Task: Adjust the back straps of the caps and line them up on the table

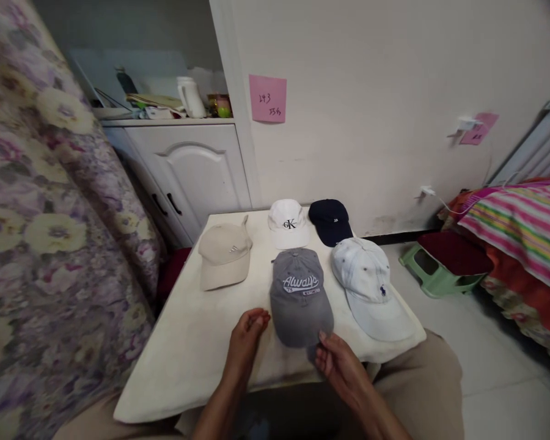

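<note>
A grey baseball cap (297,315) with "Always" lettering lies at the middle of the table, its brim toward me. My right hand (341,363) has its thumb on the front right edge of that brim, with the fingers curled below. Just left of the brim, my left hand (248,336) is closed with fingertips together, a small gap from the cap; nothing shows in it. A pale blue cap (364,275) sits to the right, and a beige cap (224,253) to the left. Behind are a white cap (288,223) with "CK" and a navy cap (330,221).
The caps rest on a table with a cream cover (187,354), its back edge by the wall. A floral curtain (59,232) hangs at left, beside a white cabinet (192,171). At right stand a green stool (440,269) and a bed with a striped cover (527,226).
</note>
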A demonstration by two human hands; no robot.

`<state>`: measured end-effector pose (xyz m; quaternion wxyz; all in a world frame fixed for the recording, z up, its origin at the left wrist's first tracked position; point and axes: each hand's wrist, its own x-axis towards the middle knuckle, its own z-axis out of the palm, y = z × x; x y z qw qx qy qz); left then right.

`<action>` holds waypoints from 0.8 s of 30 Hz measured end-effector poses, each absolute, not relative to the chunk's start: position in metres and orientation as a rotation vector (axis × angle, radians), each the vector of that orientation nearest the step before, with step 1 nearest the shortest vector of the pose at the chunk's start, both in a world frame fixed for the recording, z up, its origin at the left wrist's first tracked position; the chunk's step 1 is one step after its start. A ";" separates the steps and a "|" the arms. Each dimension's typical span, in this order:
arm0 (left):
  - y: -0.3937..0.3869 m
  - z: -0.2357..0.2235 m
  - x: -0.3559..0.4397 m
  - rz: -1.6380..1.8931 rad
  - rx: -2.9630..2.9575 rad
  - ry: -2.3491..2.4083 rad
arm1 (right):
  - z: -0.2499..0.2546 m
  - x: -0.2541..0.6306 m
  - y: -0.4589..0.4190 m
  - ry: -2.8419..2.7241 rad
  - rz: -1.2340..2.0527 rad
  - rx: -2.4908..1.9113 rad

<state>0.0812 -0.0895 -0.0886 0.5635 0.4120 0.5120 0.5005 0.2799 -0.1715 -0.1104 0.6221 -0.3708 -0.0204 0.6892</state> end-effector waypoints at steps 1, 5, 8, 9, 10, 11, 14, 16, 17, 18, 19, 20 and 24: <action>-0.089 -0.088 0.082 1.174 0.907 1.163 | -0.109 0.279 -0.174 -0.091 1.610 -0.832; -0.084 -0.079 0.083 1.090 0.555 0.924 | -0.113 0.278 -0.188 -0.390 1.681 -0.799; -0.076 -0.068 0.081 1.094 0.397 0.815 | -0.122 0.282 -0.195 -0.558 1.692 -0.845; -0.073 -0.064 0.079 1.110 0.362 0.788 | -0.126 0.283 -0.196 -0.589 1.698 -0.854; -0.070 -0.059 0.077 1.130 0.332 0.760 | -0.129 0.284 -0.197 -0.614 1.707 -0.856; -0.067 -0.054 0.074 1.151 0.318 0.741 | -0.131 0.286 -0.198 -0.629 1.713 -0.857; -0.066 -0.035 0.069 1.196 0.335 0.714 | -0.134 0.288 -0.198 -0.640 1.714 -0.854; -0.070 -0.019 0.069 1.226 0.374 0.704 | -0.132 0.289 -0.196 -0.634 1.727 -0.837; -0.074 -0.011 0.071 1.253 0.412 0.701 | -0.130 0.290 -0.193 -0.627 1.732 -0.822; -0.078 -0.003 0.073 1.280 0.466 0.694 | -0.127 0.290 -0.190 -0.615 1.733 -0.803; -0.083 0.005 0.076 1.289 0.529 0.688 | -0.123 0.291 -0.185 -0.596 1.726 -0.786; -0.087 0.011 0.080 1.284 0.591 0.684 | -0.119 0.292 -0.180 -0.570 1.707 -0.771; -0.101 0.027 0.095 1.167 0.776 0.647 | -0.104 0.297 -0.157 -0.530 1.589 -0.764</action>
